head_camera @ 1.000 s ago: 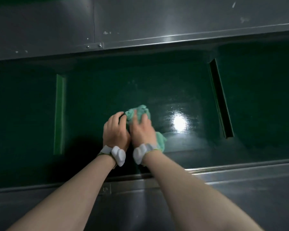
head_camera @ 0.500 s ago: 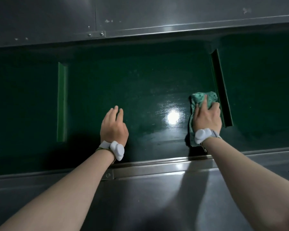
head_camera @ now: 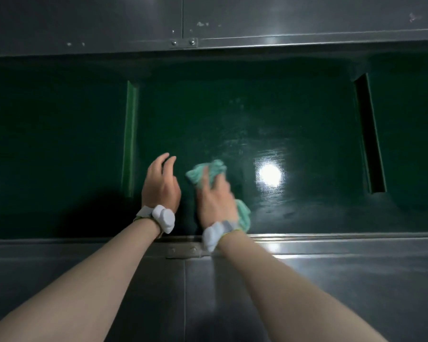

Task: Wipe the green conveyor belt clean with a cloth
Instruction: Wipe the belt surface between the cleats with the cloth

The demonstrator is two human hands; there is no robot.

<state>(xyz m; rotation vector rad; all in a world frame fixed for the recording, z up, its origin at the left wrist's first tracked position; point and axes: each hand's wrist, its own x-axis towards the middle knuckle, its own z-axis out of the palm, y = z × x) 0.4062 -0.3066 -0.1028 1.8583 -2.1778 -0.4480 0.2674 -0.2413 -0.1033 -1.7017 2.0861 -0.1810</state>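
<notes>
A grey metal panel (head_camera: 307,292) with a vertical seam runs along the near side, a second grey metal wall (head_camera: 84,23) stands at the far side, and a small bolted joining plate (head_camera: 183,42) sits on its lower rail.

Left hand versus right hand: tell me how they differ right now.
The right hand lies on the green cloth and presses it to the belt; the left hand holds nothing. The left hand's fingers are straight and relaxed, and it looks sharp; the right hand is blurred, so its finger pose over the cloth is hard to tell. The right hand lies nearer the bright glare. Both are over the belt's near edge, and each wrist carries a white band.
</notes>
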